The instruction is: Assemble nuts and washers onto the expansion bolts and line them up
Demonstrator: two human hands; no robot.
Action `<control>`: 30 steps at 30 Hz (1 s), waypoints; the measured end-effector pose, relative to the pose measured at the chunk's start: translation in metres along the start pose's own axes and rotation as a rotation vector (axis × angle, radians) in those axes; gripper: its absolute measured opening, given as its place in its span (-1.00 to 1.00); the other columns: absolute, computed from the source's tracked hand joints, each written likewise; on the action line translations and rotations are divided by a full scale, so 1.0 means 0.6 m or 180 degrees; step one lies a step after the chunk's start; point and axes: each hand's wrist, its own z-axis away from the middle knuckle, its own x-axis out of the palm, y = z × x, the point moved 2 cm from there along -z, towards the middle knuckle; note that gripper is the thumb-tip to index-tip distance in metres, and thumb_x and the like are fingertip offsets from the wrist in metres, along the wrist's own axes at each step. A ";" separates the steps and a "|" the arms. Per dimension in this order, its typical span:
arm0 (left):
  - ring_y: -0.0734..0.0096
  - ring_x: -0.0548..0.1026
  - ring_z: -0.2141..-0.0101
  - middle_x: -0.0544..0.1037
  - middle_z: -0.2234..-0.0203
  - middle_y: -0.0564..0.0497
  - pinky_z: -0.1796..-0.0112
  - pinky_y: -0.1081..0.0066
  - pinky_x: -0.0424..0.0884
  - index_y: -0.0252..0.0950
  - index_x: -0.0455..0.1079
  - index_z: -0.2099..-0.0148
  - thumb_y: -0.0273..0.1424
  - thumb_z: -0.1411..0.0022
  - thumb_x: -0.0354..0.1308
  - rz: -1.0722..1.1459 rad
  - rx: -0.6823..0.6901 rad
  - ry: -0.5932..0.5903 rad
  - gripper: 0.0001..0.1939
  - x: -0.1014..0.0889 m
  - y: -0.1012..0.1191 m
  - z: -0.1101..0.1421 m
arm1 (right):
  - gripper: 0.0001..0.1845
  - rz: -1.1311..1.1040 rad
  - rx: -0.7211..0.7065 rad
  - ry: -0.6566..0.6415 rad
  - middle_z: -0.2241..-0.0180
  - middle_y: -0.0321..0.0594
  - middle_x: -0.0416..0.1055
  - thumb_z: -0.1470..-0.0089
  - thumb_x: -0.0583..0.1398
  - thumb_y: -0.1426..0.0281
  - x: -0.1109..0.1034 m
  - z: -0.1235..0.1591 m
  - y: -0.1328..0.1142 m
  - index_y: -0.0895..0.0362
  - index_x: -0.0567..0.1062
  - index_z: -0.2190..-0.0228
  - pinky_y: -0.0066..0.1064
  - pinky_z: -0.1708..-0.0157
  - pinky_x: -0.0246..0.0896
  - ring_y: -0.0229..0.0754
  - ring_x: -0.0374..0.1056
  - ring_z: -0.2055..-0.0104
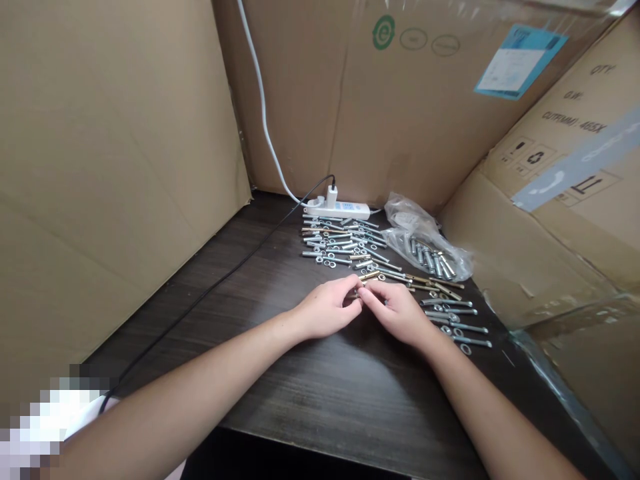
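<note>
My left hand (330,308) and my right hand (395,312) meet over the dark table, fingertips pinched together. Whatever small part lies between them is mostly hidden by the fingers; a glint of metal shows there. Just beyond the fingertips lies a brass-coloured sleeve (370,275). Rows of long bolts, metal sleeves, nuts and washers spread behind the hands, among them a silver bolt (336,261) and a washer (333,265). Right of my right hand are more bolts (473,327) and a large flat washer (465,349).
A white power strip (345,211) with a plugged-in charger (332,196) stands at the back. From it a black cable (220,281) crosses the table to the left. A clear plastic bag (425,250) holds several expansion bolts. Cardboard boxes (310,100) wall in three sides.
</note>
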 end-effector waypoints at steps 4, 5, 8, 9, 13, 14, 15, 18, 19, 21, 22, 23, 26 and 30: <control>0.46 0.36 0.40 0.42 0.40 0.07 0.36 0.47 0.27 -0.28 0.25 0.24 -0.35 -0.24 -0.02 -0.0176 0.0022 -0.0004 -0.90 0.001 -0.002 0.000 | -0.56 -0.0066 -0.0003 -0.0098 0.56 -0.29 0.32 -0.23 -0.05 0.19 0.003 -0.001 0.003 0.16 0.37 0.55 -0.44 0.42 0.06 -0.26 0.20 0.50; 0.46 0.35 0.40 0.42 0.40 0.08 0.36 0.47 0.27 -0.28 0.24 0.25 -0.36 -0.24 -0.02 -0.0192 0.0028 -0.0007 -0.90 0.002 -0.003 0.000 | -0.55 -0.0090 -0.0004 -0.0102 0.57 -0.30 0.31 -0.23 -0.05 0.18 0.003 -0.001 0.003 0.16 0.36 0.56 -0.45 0.43 0.05 -0.27 0.20 0.50; 0.46 0.35 0.41 0.41 0.41 0.08 0.37 0.48 0.26 -0.27 0.23 0.25 -0.36 -0.24 -0.02 -0.0200 0.0036 -0.0011 -0.90 0.002 -0.003 0.000 | -0.54 -0.0146 -0.0028 -0.0098 0.58 -0.32 0.29 -0.23 -0.05 0.17 0.004 -0.002 0.004 0.16 0.34 0.57 -0.46 0.44 0.03 -0.28 0.20 0.51; 0.47 0.34 0.42 0.40 0.41 0.08 0.38 0.48 0.26 -0.27 0.23 0.25 -0.36 -0.24 -0.02 -0.0198 0.0039 -0.0011 -0.90 0.002 -0.002 0.000 | -0.55 -0.0155 -0.0039 -0.0094 0.58 -0.32 0.29 -0.23 -0.05 0.17 0.004 -0.002 0.004 0.15 0.33 0.57 -0.46 0.44 0.03 -0.28 0.20 0.51; 0.47 0.34 0.42 0.40 0.42 0.08 0.39 0.48 0.25 -0.28 0.23 0.26 -0.36 -0.24 -0.02 -0.0191 0.0033 -0.0008 -0.90 0.000 0.000 0.000 | -0.56 -0.0160 -0.0067 -0.0113 0.56 -0.31 0.33 -0.23 -0.04 0.19 0.003 -0.002 0.002 0.15 0.35 0.55 -0.46 0.43 0.04 -0.27 0.22 0.49; 0.47 0.34 0.42 0.41 0.42 0.08 0.38 0.48 0.25 -0.28 0.23 0.26 -0.36 -0.25 -0.03 -0.0190 0.0027 -0.0013 -0.90 0.000 0.000 0.000 | -0.57 -0.0163 -0.0067 -0.0124 0.56 -0.31 0.33 -0.23 -0.04 0.19 0.003 -0.001 0.002 0.15 0.36 0.55 -0.46 0.43 0.04 -0.27 0.22 0.49; 0.47 0.34 0.41 0.41 0.41 0.08 0.38 0.48 0.25 -0.28 0.24 0.25 -0.36 -0.25 -0.03 -0.0189 0.0021 -0.0023 -0.90 0.000 0.001 0.000 | -0.57 -0.0163 -0.0063 -0.0129 0.56 -0.31 0.33 -0.23 -0.03 0.19 0.003 -0.001 0.002 0.15 0.36 0.55 -0.46 0.43 0.04 -0.27 0.22 0.49; 0.47 0.34 0.41 0.41 0.41 0.08 0.38 0.48 0.25 -0.28 0.24 0.25 -0.37 -0.24 -0.03 -0.0213 0.0002 -0.0057 -0.90 -0.001 0.002 0.000 | -0.53 -0.0107 0.0009 -0.0112 0.62 -0.33 0.25 -0.23 -0.05 0.16 0.004 -0.001 0.004 0.15 0.30 0.61 -0.45 0.47 -0.01 -0.30 0.16 0.54; 0.47 0.34 0.42 0.41 0.42 0.08 0.38 0.49 0.25 -0.28 0.24 0.26 -0.37 -0.24 -0.03 -0.0223 -0.0005 -0.0065 -0.91 -0.001 0.002 0.000 | -0.50 -0.0069 0.0056 -0.0097 0.65 -0.34 0.20 -0.23 -0.06 0.15 0.004 -0.001 0.006 0.15 0.27 0.64 -0.45 0.50 -0.04 -0.31 0.12 0.57; 0.47 0.34 0.42 0.41 0.42 0.08 0.38 0.49 0.24 -0.28 0.23 0.27 -0.38 -0.23 -0.03 -0.0235 -0.0010 -0.0078 -0.92 -0.001 0.002 0.000 | -0.45 -0.0024 0.0126 -0.0073 0.69 -0.34 0.13 -0.23 -0.07 0.12 0.004 -0.001 0.008 0.15 0.22 0.68 -0.45 0.53 -0.08 -0.32 0.07 0.60; 0.47 0.33 0.42 0.41 0.42 0.08 0.38 0.49 0.24 -0.28 0.23 0.27 -0.39 -0.23 -0.03 -0.0236 -0.0005 -0.0084 -0.92 -0.001 0.002 0.000 | -0.44 -0.0033 0.0127 -0.0078 0.69 -0.34 0.13 -0.23 -0.08 0.11 0.004 -0.001 0.009 0.15 0.22 0.69 -0.45 0.53 -0.08 -0.32 0.07 0.60; 0.47 0.34 0.42 0.41 0.42 0.08 0.38 0.49 0.24 -0.28 0.23 0.27 -0.39 -0.23 -0.03 -0.0236 0.0002 -0.0086 -0.92 -0.001 0.003 0.000 | -0.45 -0.0059 0.0101 -0.0098 0.67 -0.33 0.16 -0.23 -0.08 0.11 0.004 -0.001 0.008 0.15 0.24 0.67 -0.45 0.53 -0.06 -0.31 0.09 0.59; 0.47 0.34 0.42 0.42 0.42 0.08 0.38 0.49 0.25 -0.28 0.25 0.27 -0.37 -0.24 -0.03 -0.0215 0.0014 -0.0065 -0.90 -0.001 0.002 0.001 | -0.52 -0.0097 0.0004 -0.0150 0.60 -0.30 0.29 -0.22 -0.05 0.14 0.003 0.000 0.004 0.15 0.33 0.59 -0.45 0.47 0.02 -0.27 0.18 0.52; 0.46 0.36 0.40 0.44 0.39 0.08 0.36 0.48 0.26 -0.26 0.28 0.20 -0.34 -0.26 -0.04 -0.0118 0.0010 -0.0059 -0.86 -0.001 0.002 0.002 | -0.62 -0.0006 0.0048 -0.0058 0.58 -0.30 0.31 -0.16 0.04 0.19 0.000 0.001 0.001 0.15 0.32 0.58 -0.46 0.45 0.04 -0.28 0.17 0.52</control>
